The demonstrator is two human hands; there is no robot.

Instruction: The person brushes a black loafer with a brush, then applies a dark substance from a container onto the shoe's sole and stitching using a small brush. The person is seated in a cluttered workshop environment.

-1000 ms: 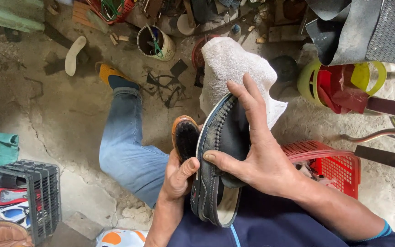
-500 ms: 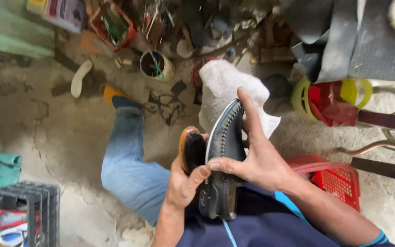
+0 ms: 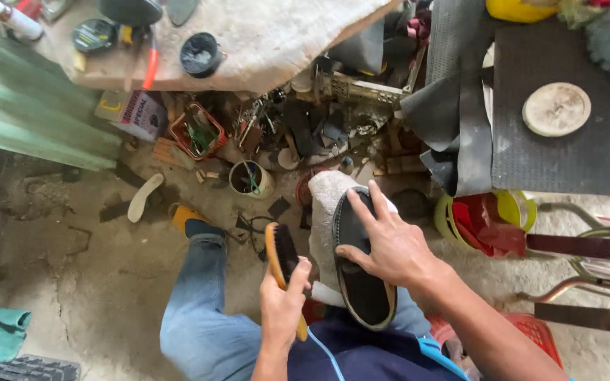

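Black leather shoe (image 3: 356, 268) is lying sole-side toward the lap, opening facing up, resting on a white cloth (image 3: 321, 212) over the person's knee. Right hand (image 3: 388, 243) is pressing down on it with fingers spread flat across the upper and thumb near the opening, not wrapped round, just pinning. Left hand (image 3: 282, 307) is closed around the handle of a wooden brush (image 3: 282, 259), dark bristles facing the shoe, brush just beside the shoe's left flank, not clearly touching.

My read on doing this stroke well: keeping the right hand's pressure steady so the shoe isn't rolling on the cloth; bringing the bristles flat to the side wall rather than edge-on; short strokes running toe to heel; shifting the pinning fingers clear of the brush path. Worth turning the shoe rather than bending the wrist.

Cluttered floor (image 3: 72, 233) below; polish tin (image 3: 200, 53) sitting on the worktop (image 3: 277, 35) near its front edge.
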